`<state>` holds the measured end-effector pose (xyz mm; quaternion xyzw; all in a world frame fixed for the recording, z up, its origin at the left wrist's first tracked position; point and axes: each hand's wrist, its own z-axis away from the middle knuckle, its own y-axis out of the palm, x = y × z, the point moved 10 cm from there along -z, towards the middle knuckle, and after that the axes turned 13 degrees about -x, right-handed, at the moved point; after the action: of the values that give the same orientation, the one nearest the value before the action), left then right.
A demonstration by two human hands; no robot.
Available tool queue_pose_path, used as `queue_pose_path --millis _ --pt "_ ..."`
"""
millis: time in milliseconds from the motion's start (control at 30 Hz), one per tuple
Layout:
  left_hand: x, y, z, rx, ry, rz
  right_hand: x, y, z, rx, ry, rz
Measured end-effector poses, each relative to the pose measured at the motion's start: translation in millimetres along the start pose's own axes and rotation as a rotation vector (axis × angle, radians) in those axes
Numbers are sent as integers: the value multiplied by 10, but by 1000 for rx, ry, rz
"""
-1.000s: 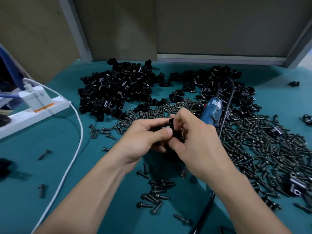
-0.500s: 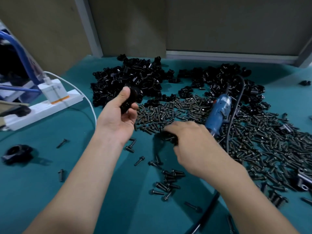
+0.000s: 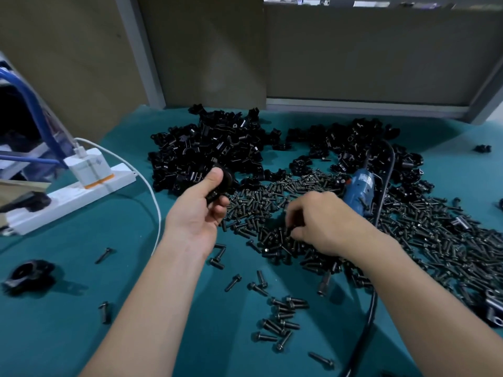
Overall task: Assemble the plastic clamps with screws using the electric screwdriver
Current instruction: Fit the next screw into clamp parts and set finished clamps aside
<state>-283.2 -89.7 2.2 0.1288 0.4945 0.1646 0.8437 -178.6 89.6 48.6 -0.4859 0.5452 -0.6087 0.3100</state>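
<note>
In the head view, the left hand is raised over the teal worktop a little left of centre, thumb on top and fingers curled round a black plastic clamp, which it grips just in front of the large heap of clamps in the upper middle of the frame. The right hand is at centre right, palm down, its fingertips bent into the spread of black screws; whether they pinch a screw cannot be told, since the tips are buried among the heads and shanks. The electric screwdriver, blue-bodied, lies on the screws just beyond the right hand's knuckles, apart from it, and its black cord loops up over a second heap of clamps and reappears under the right forearm toward the lower edge. The screws fan out to the right edge of the frame, and a small loose cluster of screws lies between the two forearms at lower centre. At the left sit a white power strip with a white charger plugged in, and a white cable curving toward the left forearm. A lone, blurred black clamp piece rests near the left edge.
</note>
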Motion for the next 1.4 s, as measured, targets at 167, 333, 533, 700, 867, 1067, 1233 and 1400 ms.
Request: queue_pose_path --millis 167,333,533,700,867,1067,1233,1400 --pt "100 70 -36 54 74 -219 -187 -206 -82 -131 61 -81" --pt "161 98 -41 66 107 -316 -163 -167 -28 -180 245 -766" --pt "178 167 -15 121 129 -377 -148 -31 78 -183 355 -1156" --pt "383 368 157 312 112 -523 -263 -103 129 -224 379 -1255" --pt "530 544 331 433 111 -515 -373 -195 277 -204 331 -1380" --pt "545 662 448 474 236 -487 -581 -243 368 -402 347 -1312" --pt "555 678 478 469 274 -491 -544 -225 378 -411 323 -1395" --pt "532 687 480 455 291 -475 -556 -249 397 -434 318 -1340"
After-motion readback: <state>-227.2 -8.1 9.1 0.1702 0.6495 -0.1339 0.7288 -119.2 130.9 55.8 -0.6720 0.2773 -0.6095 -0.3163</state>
